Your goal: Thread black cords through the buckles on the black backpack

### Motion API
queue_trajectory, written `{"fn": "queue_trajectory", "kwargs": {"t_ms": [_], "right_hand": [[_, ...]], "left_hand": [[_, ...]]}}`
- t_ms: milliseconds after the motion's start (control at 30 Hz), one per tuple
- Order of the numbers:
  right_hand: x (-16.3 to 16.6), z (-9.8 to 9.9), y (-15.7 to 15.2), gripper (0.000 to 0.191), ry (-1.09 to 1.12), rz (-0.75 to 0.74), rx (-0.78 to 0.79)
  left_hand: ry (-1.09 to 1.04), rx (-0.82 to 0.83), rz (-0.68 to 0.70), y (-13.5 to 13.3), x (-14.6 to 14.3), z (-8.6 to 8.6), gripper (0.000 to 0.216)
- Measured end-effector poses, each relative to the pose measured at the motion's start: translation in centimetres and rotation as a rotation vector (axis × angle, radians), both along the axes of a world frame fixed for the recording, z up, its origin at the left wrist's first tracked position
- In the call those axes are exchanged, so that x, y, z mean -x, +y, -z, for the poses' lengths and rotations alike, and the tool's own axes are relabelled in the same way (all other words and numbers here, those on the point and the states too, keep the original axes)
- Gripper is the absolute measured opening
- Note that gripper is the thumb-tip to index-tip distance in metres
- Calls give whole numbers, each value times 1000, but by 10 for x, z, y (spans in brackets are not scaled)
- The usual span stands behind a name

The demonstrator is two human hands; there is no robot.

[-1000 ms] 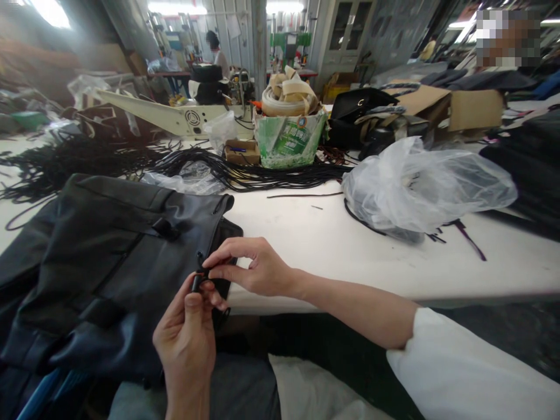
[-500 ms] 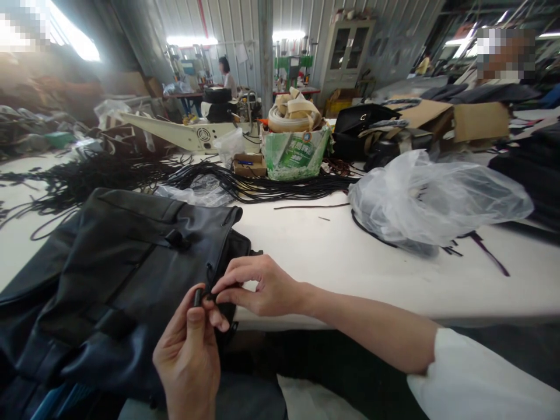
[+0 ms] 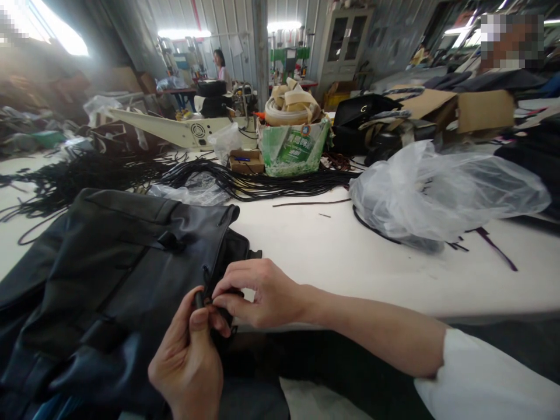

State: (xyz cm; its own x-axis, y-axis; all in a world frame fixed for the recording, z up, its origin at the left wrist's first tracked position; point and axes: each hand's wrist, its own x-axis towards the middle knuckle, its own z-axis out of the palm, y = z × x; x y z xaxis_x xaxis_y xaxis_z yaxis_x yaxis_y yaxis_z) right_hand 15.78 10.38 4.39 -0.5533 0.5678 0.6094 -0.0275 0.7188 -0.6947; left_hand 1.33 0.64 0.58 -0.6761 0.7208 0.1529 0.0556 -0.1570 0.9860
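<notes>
A black bag, probably a backpack, lies on its side across the left of the table, its open end facing right. From an eyelet near that end a black cord comes out and runs down to my fingers. My left hand pinches a small black cylindrical cord lock between thumb and forefinger. Right beside it, my right hand closes thumb and fingertips on the cord; its end is hidden by the fingers. Both hands are at the bag's edge, fingertips nearly touching.
Bundled black cords stretch across the white table. Behind them stands a green-and-white box with rolled webbing. A clear plastic bag and cord scraps lie at right. A person sits at the back.
The right fingertips have shifted slightly down and closer to the cord lock. The left hand has tilted a little, still pinching it. The view has turned slightly.
</notes>
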Motion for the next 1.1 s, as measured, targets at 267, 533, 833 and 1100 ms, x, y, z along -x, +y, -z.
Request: {"fn": "queue_trajectory", "kwargs": {"t_ms": [267, 533, 833, 1100], "right_hand": [[1, 8, 3, 9, -78, 36, -107], [1, 8, 4, 10, -129, 78, -163], [1, 6, 3, 9, -103, 45, -125], [2, 10, 5, 9, -100, 56, -198]], "left_hand": [[121, 27, 2, -2, 2, 3, 43], [290, 48, -50, 0, 1, -3, 37], [321, 46, -47, -2, 0, -4, 36], [365, 36, -58, -2, 0, -1, 35]]}}
